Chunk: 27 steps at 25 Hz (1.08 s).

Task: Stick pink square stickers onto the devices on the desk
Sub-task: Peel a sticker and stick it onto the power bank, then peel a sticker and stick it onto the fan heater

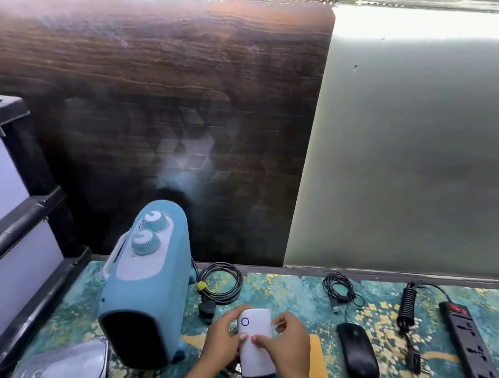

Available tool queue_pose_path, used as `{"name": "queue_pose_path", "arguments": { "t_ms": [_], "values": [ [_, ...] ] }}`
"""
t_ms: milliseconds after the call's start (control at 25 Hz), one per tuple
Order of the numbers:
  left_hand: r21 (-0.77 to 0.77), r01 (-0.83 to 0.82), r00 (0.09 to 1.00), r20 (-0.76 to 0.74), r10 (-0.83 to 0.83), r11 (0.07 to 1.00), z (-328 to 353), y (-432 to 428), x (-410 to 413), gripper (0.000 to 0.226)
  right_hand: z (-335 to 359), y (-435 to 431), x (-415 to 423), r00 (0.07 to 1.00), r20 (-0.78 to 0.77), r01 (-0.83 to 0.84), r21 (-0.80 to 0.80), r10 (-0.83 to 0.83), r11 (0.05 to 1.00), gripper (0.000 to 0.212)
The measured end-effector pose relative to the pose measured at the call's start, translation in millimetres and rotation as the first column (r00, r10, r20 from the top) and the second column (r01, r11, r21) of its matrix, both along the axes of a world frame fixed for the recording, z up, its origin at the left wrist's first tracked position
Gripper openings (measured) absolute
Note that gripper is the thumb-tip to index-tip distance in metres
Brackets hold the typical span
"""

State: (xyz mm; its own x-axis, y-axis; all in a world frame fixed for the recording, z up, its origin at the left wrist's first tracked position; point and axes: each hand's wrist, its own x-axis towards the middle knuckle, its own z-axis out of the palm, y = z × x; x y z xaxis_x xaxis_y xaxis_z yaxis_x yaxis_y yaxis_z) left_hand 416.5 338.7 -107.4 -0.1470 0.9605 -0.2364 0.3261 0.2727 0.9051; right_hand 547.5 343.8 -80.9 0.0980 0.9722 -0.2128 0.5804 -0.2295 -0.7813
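Both hands grip a small white device [254, 343] just above the surface, near its front edge. The left hand [223, 339] clasps its left side; the right hand [288, 345] holds the right side, with a bit of pink sticker [254, 339] under the thumb tip, pressed to the top face. The device's long axis runs away from the person. The untouched black mouse [357, 354] lies just right, nearer the right hand; the blue heater [146, 284] stands left.

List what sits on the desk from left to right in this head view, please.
Blue heater → coiled black cable → white device held in both hands → black mouse → black power strip.
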Motion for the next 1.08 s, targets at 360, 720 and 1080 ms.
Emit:
{"name": "queue_pose_path", "arguments": {
  "t_ms": [360, 720, 1080],
  "values": [
    [0.025, 0.034, 0.999, -0.01, -0.034, 0.999, 11, -1, 6, 0.055, -3, 10, 12, 0.99, -0.138, -0.011, -0.09, -0.001, 0.996, 0.044],
    [-0.024, 0.016, 0.998, -0.055, -0.017, 1.0, 12, -1, 9, 0.056, -7, 5, 9, 0.992, -0.117, -0.046, -0.039, 0.041, 0.998, 0.05],
    [0.07, -0.053, 0.942, -0.328, 0.073, 0.996, 33, -27, 44, 0.06, 11, -28, 63, 0.969, -0.242, 0.059, 0.079, -0.038, 0.995, 0.024]
  ]
}}
